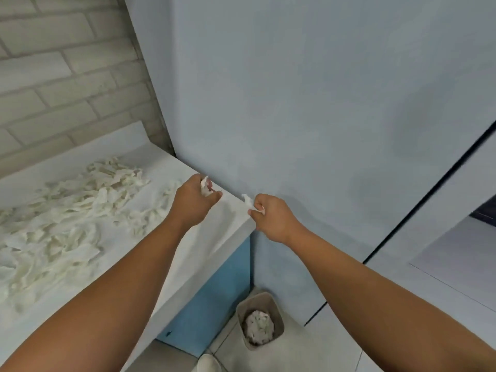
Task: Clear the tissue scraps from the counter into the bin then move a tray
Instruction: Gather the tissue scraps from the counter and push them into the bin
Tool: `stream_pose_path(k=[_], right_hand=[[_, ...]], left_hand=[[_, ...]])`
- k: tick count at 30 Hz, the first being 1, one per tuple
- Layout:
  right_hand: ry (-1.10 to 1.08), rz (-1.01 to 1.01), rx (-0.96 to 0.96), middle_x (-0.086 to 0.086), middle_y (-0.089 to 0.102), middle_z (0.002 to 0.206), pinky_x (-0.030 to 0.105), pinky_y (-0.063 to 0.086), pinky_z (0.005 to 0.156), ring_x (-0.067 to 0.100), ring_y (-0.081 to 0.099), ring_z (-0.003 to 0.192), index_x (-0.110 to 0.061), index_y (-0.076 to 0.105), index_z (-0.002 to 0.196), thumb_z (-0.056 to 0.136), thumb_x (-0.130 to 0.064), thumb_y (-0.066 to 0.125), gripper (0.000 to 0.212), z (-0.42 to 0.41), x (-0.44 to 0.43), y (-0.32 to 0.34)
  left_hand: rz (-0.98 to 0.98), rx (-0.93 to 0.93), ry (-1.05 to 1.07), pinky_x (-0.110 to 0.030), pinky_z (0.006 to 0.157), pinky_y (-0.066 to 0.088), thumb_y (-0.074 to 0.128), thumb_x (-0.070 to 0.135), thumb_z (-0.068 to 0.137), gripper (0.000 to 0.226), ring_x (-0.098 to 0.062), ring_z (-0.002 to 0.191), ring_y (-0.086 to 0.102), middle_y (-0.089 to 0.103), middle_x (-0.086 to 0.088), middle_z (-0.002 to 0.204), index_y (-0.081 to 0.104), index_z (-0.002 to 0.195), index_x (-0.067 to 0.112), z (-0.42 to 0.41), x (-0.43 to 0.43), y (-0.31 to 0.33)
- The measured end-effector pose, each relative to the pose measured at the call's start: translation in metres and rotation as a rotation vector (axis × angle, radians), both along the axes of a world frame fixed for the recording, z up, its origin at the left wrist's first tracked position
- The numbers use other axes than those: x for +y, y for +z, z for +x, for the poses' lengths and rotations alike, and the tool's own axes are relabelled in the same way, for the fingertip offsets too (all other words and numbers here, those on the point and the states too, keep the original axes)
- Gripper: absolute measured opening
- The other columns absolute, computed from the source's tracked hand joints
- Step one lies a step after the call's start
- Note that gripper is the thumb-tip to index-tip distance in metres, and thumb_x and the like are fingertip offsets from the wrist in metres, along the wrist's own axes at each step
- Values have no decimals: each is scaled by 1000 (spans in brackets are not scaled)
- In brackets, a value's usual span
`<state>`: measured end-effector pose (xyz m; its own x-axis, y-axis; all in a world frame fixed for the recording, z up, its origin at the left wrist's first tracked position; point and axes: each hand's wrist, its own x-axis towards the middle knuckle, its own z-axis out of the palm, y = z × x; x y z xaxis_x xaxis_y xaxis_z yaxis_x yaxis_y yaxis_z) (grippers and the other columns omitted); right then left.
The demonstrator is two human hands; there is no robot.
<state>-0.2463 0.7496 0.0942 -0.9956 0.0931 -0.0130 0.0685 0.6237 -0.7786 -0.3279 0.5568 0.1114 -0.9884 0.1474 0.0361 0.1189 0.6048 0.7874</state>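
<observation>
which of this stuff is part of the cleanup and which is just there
Part of the job: tissue scraps on the counter; left hand pinching a scrap; right hand pinching a scrap; bin on the floor, tissue already inside. No tray in view.

Just there: brick wall; blue cabinet; shoe.

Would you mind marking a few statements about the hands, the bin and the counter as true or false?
1. The left hand grips a tissue scrap. True.
2. The right hand is empty. False: it pinches a second scrap.
3. The bin holds tissue. True.
4. The bin stands on the counter. False: it stands on the floor, beside the blue cabinet front.
5. The counter is free of scraps. False: a pile of scraps lies on it.
</observation>
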Motion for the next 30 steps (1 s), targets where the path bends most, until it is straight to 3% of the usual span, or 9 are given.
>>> stream_pose_path(k=[2, 4, 7, 11, 16, 20, 23, 26, 30], right_hand=[[-16, -15, -52, 9, 57, 80, 13, 38, 49, 28, 64, 72, -19, 36, 69, 96, -9, 54, 34, 22, 18, -13], [-43, -58, -112, 14, 63, 94, 23, 51, 61, 28, 69, 76, -18, 37, 71, 94, -1, 51, 32, 41, 35, -31], [-96, -98, -163, 16, 59, 102, 34, 50, 66, 32, 66, 82, -19, 40, 81, 93, 3, 45, 25, 69, 50, -58], [-167, -162, -221, 6, 57, 92, 45, 58, 75, 34, 64, 84, -22, 49, 101, 104, -23, 39, 10, 97, 52, -93], [-221, -80, -273, 4, 57, 68, 37, 50, 66, 29, 63, 69, -20, 46, 72, 89, -45, 64, 35, 116, 49, -125], [-288, -37, -365, 3, 49, 63, 30, 41, 55, 30, 58, 62, -19, 36, 63, 88, -23, 65, 38, 120, 46, -170], [-311, -43, -420, 19, 58, 72, 28, 44, 52, 32, 66, 66, -18, 36, 61, 87, -12, 61, 37, 121, 43, -206], [-325, -58, -480, 16, 57, 71, 41, 55, 54, 36, 66, 67, -18, 39, 62, 87, -22, 64, 35, 123, 39, -244], [-308, 2, -494, 0, 51, 64, 27, 34, 50, 26, 57, 60, -17, 45, 71, 91, -40, 63, 35, 124, 39, -298]], left_hand=[[47, -80, -27, -31, 58, 54, 67, 29, 91, 15, -20, 67, 65, 69, -3, 88, 57, 99, 22, 19, 18, -14], [79, -143, -46, -35, 64, 60, 63, 24, 95, 9, -21, 63, 67, 71, -8, 87, 58, 101, 20, 39, 34, -32], [-24, -166, -108, -34, 64, 55, 59, 30, 97, 9, -22, 70, 65, 68, -3, 85, 59, 95, 21, 68, 51, -60], [-79, -185, -130, -34, 58, 40, 55, 54, 94, 48, -19, 60, 49, 55, -2, 64, 50, 71, 12, 102, 62, -87], [-4, -299, -96, -33, 56, 31, 30, 74, 93, 67, -17, 53, 36, 41, -4, 57, 37, 62, 14, 125, 66, -119], [-43, -387, -113, -34, 54, 27, 30, 51, 104, 60, -19, 52, 38, 42, -3, 53, 35, 56, 14, 129, 69, -167], [-193, -376, -190, -36, 58, 34, 43, 33, 102, 48, -28, 65, 50, 51, -7, 61, 45, 60, 10, 126, 72, -215], [-184, -461, -222, -32, 59, 48, 55, 33, 98, 33, -27, 64, 60, 60, -5, 66, 57, 71, 14, 128, 67, -273], [-41, -660, -187, -34, 52, 60, 59, 12, 96, 12, -20, 53, 68, 70, -9, 88, 65, 86, 14, 130, 61, -341]])
